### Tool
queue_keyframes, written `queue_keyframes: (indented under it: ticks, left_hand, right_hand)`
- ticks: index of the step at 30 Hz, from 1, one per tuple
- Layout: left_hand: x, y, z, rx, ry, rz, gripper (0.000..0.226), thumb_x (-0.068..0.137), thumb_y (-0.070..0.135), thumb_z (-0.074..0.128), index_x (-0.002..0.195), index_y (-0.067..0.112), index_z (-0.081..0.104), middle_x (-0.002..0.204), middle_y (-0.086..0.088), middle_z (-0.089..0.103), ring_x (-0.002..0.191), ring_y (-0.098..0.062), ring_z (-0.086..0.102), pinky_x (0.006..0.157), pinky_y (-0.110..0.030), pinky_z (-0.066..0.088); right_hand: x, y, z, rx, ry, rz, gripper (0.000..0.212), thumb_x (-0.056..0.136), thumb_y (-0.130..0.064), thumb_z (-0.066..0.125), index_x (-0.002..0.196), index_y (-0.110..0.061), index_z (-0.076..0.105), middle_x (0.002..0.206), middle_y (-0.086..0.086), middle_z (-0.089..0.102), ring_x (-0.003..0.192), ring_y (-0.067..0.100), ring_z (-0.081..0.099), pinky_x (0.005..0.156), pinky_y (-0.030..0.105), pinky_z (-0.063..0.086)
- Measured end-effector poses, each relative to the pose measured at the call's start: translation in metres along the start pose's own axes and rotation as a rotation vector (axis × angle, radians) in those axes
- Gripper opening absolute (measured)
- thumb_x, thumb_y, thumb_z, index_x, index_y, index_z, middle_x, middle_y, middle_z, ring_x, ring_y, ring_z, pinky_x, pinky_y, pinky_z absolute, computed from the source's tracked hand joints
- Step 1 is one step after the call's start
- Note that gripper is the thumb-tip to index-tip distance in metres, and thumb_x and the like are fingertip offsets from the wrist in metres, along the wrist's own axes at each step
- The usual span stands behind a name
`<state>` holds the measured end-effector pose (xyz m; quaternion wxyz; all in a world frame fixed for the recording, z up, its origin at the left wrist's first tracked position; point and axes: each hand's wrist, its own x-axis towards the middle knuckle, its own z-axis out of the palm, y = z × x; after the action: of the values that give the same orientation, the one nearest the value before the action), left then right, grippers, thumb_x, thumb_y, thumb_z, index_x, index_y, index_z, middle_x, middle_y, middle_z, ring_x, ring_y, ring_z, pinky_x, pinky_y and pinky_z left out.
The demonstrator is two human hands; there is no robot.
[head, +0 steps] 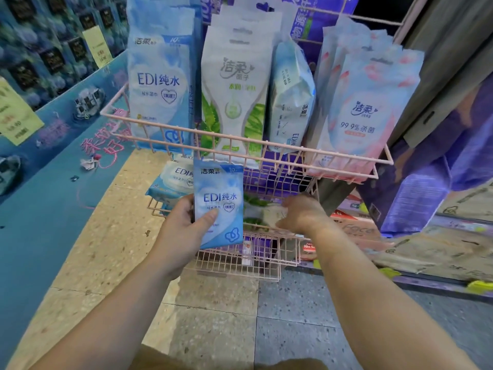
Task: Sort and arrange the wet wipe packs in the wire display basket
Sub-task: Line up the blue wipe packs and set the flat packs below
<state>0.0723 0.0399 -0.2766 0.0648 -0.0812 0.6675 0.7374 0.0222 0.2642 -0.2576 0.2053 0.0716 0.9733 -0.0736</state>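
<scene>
My left hand (184, 225) grips a small blue EDI wet wipe pack (218, 204), held upright in front of the lower pink wire basket (240, 260). My right hand (301, 213) reaches into that lower basket, its fingers closed on a green-and-white pack (257, 209) lying there. The upper pink wire basket (186, 132) holds upright rows: blue EDI packs (160, 84) at left, green leaf packs (234, 89), a blue pack turned sideways (290, 97), and pink 99.9% packs (365, 108) at right. More blue EDI packs (173, 182) lie at the lower basket's left.
A blue display platform (53, 196) with yellow price tags (16, 116) runs along the left. Purple product boxes (426, 196) and cardboard cartons (440, 249) stand to the right. Speckled floor tiles (213, 316) lie below the baskets.
</scene>
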Motion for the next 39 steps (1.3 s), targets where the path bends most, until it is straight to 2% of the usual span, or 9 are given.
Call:
queue_keyframes:
  ticks: [11, 16, 18, 22, 25, 28, 32, 34, 39]
  left_hand:
    - [-0.011, 0.027, -0.015, -0.166, -0.042, -0.251, 0.021, 0.091, 0.012, 0.058, 0.111, 0.014, 0.06, 0.105, -0.006, 0.075, 0.092, -0.025, 0.072, 0.074, -0.038, 0.06]
    - [-0.02, 0.039, -0.025, -0.063, -0.113, -0.276, 0.041, 0.078, 0.025, 0.067, 0.116, 0.011, 0.06, 0.111, -0.009, 0.073, 0.1, -0.029, 0.07, 0.089, -0.047, 0.054]
    - [-0.021, 0.046, -0.029, 0.028, -0.163, -0.271, 0.034, 0.083, 0.022, 0.068, 0.115, 0.011, 0.061, 0.11, -0.009, 0.073, 0.1, -0.028, 0.07, 0.091, -0.046, 0.053]
    - [-0.02, 0.06, -0.037, 0.152, -0.285, -0.249, 0.061, 0.064, 0.039, 0.082, 0.113, 0.009, 0.062, 0.108, -0.007, 0.074, 0.099, -0.024, 0.07, 0.091, -0.045, 0.054]
    - [-0.023, 0.069, -0.036, 0.147, -0.428, -0.3, 0.086, 0.043, 0.05, 0.09, 0.113, 0.007, 0.063, 0.11, -0.009, 0.073, 0.1, -0.025, 0.07, 0.08, -0.033, 0.056]
    - [-0.032, 0.076, -0.032, -0.053, -0.562, -0.435, 0.087, 0.046, 0.033, 0.095, 0.119, 0.003, 0.058, 0.117, -0.019, 0.068, 0.103, -0.033, 0.068, 0.081, -0.037, 0.057]
    - [-0.046, 0.083, -0.04, -0.329, -0.535, -0.423, 0.093, 0.047, 0.018, 0.095, 0.127, 0.0, 0.052, 0.125, -0.028, 0.06, 0.107, -0.04, 0.064, 0.085, -0.044, 0.056]
    - [-0.052, 0.095, -0.041, -0.379, -0.513, -0.365, 0.093, 0.046, 0.019, 0.095, 0.127, 0.001, 0.053, 0.126, -0.028, 0.06, 0.108, -0.041, 0.063, 0.086, -0.044, 0.056]
    - [-0.055, 0.139, -0.035, -0.373, -0.314, -0.121, 0.095, 0.034, 0.033, 0.097, 0.115, 0.003, 0.06, 0.115, -0.022, 0.068, 0.096, -0.033, 0.07, 0.073, -0.039, 0.06]
  right_hand:
    - [0.006, 0.005, -0.009, 0.388, -0.056, 0.123, 0.058, 0.082, -0.03, 0.071, 0.132, -0.011, 0.048, 0.128, 0.01, 0.059, 0.112, 0.025, 0.058, 0.097, 0.028, 0.047]
    - [-0.022, 0.001, -0.017, 1.354, 0.14, 0.099, 0.027, 0.078, -0.01, 0.076, 0.103, -0.009, 0.066, 0.106, 0.011, 0.072, 0.098, 0.027, 0.067, 0.092, 0.047, 0.053]
    - [-0.048, 0.001, -0.025, 1.446, 0.239, 0.049, 0.013, 0.08, -0.013, 0.075, 0.09, -0.017, 0.067, 0.095, -0.001, 0.073, 0.091, 0.016, 0.069, 0.081, 0.032, 0.054]
    - [-0.092, -0.004, -0.033, 1.38, 0.244, -0.034, 0.001, 0.085, -0.016, 0.07, 0.085, -0.017, 0.07, 0.077, -0.007, 0.077, 0.075, 0.01, 0.072, 0.064, 0.018, 0.052]
    - [-0.111, -0.012, -0.028, 1.362, 0.079, -0.049, 0.002, 0.084, -0.013, 0.07, 0.085, -0.011, 0.072, 0.081, 0.006, 0.077, 0.074, 0.019, 0.072, 0.066, 0.029, 0.057]
    - [-0.124, -0.021, -0.034, 1.481, 0.045, -0.049, 0.007, 0.082, -0.01, 0.071, 0.089, -0.008, 0.072, 0.088, 0.014, 0.076, 0.077, 0.025, 0.072, 0.07, 0.037, 0.057]
    - [-0.145, -0.024, -0.055, 1.66, -0.098, -0.205, 0.06, 0.053, -0.037, 0.091, 0.106, -0.018, 0.067, 0.1, 0.012, 0.075, 0.083, 0.025, 0.07, 0.072, 0.042, 0.055]
    - [-0.158, -0.032, -0.068, 1.492, -0.152, -0.314, 0.073, 0.049, -0.035, 0.092, 0.114, -0.019, 0.062, 0.105, 0.007, 0.075, 0.089, 0.022, 0.07, 0.074, 0.04, 0.057]
    - [-0.159, -0.059, -0.111, 1.244, 0.244, -0.374, 0.031, 0.079, -0.009, 0.076, 0.106, -0.018, 0.064, 0.094, -0.008, 0.077, 0.089, 0.006, 0.071, 0.078, 0.028, 0.057]
